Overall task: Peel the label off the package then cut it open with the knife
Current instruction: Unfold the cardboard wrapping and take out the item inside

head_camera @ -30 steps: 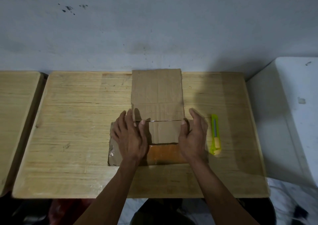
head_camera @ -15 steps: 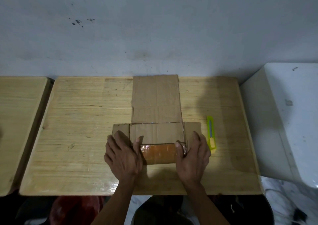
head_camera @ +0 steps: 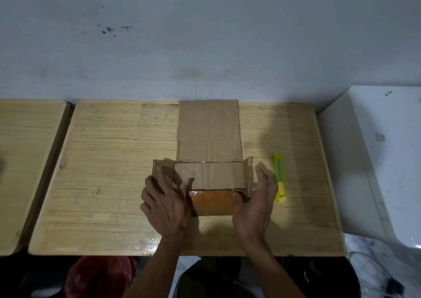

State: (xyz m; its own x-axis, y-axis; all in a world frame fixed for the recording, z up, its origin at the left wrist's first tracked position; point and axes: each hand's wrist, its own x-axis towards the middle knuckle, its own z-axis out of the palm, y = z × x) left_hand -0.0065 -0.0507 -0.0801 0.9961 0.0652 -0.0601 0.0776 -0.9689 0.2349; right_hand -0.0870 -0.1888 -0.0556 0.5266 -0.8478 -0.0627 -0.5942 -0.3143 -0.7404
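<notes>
Both hands (head_camera: 208, 204) flat against the opened cardboard package (head_camera: 209, 161), knife (head_camera: 279, 178) beside.

Your left hand (head_camera: 165, 203) covers the left end of the orange-taped package (head_camera: 211, 202); your right hand (head_camera: 256, 203) hides its right end. The right side flap (head_camera: 248, 172) is motion-blurred. The second desk (head_camera: 27, 161) runs off the left edge.
</notes>
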